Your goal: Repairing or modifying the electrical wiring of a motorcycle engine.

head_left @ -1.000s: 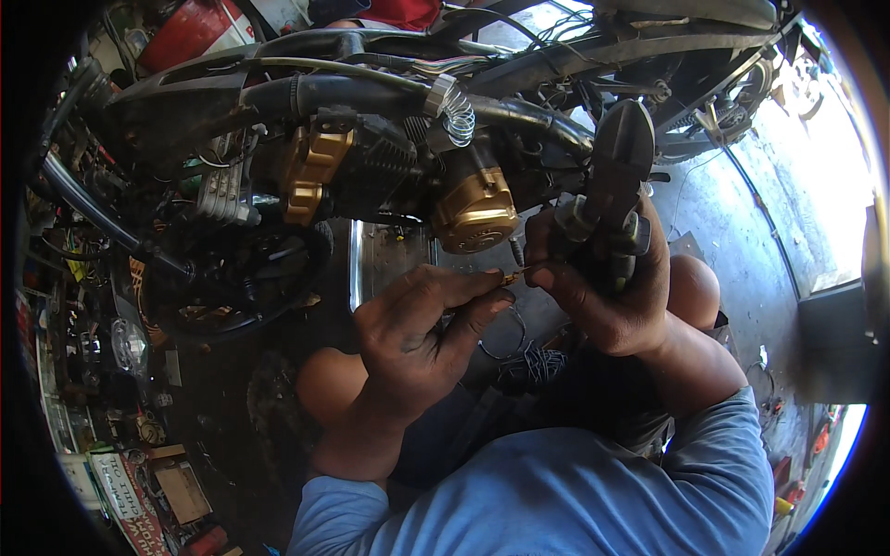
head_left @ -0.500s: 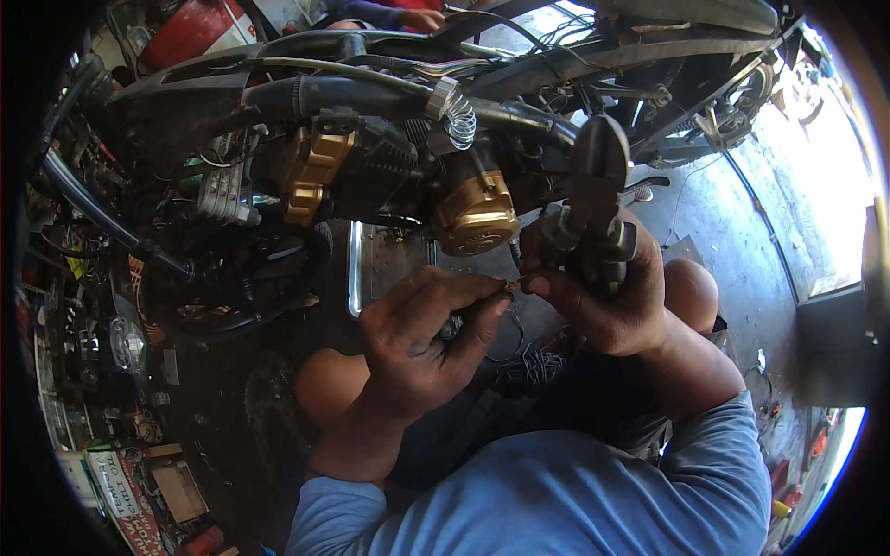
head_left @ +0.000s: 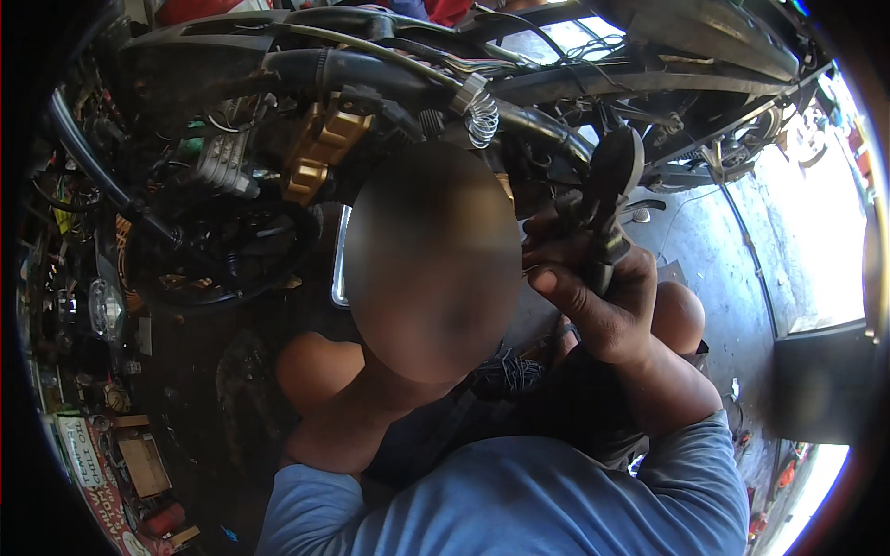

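Observation:
My right hand (head_left: 603,292) is closed around a pair of pliers (head_left: 614,181), whose dark jaws point up and away from me. Its thumb and forefinger come together at a thin piece, perhaps a wire end, too small to make out. A smeared oval patch covers my left hand (head_left: 431,315); only the wrist and forearm show below it, so its fingers are hidden. Both hands are in front of a partly stripped motorcycle (head_left: 297,69) with a gold engine part (head_left: 324,153). Close above them, a coil spring (head_left: 481,122) hangs by the frame tube.
Below the hands lies a tangle of thin dark wires (head_left: 508,372). A shiny tray edge (head_left: 340,264) shows beside the blurred patch. At left are a wheel (head_left: 236,255) and cluttered parts; a wooden piece (head_left: 146,465) lies lower left. A dark box (head_left: 820,385) stands at right.
The view has shifted slightly, so the motorcycle sits lower in it. My left hand, earlier seen pinching a thin piece by the right fingertips, is now blurred over. The right hand keeps the pliers.

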The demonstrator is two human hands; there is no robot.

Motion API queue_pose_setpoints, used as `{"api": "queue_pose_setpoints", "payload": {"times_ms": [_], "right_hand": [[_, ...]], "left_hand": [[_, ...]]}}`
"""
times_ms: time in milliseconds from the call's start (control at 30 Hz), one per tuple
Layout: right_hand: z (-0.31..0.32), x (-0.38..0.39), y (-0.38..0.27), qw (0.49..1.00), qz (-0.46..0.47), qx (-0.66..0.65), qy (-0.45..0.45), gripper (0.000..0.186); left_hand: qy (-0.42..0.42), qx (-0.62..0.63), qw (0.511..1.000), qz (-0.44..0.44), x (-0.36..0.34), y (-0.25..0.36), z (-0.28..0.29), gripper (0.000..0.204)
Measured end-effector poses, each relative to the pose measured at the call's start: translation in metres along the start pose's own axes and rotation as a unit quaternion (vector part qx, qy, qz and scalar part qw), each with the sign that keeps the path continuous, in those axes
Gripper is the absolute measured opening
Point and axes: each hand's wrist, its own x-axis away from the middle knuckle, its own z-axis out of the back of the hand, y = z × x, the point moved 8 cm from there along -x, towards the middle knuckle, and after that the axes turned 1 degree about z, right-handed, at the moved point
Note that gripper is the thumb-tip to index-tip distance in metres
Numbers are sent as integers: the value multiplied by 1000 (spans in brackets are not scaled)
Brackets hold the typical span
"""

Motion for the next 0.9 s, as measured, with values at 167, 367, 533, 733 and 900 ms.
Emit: {"api": "queue_pose_setpoints", "payload": {"times_ms": [167,367,533,733,900], "right_hand": [[0,2,10,996,-55,-75,1,17],[2,2,11,996,-57,-64,2,14],[-2,-4,1,999,11,36,-27,17],[-2,-3,-5,956,81,280,-44,27],[-11,-5,-6,925,120,334,-134,35]], "left_hand": [[3,8,1000,10,0,-3,-3,8],[3,11,1000,15,-2,-3,-4,8],[23,8,1000,4,2,-4,4,10],[96,264,955,98,6,-20,17,10],[89,303,939,136,7,-20,18,13]]}}
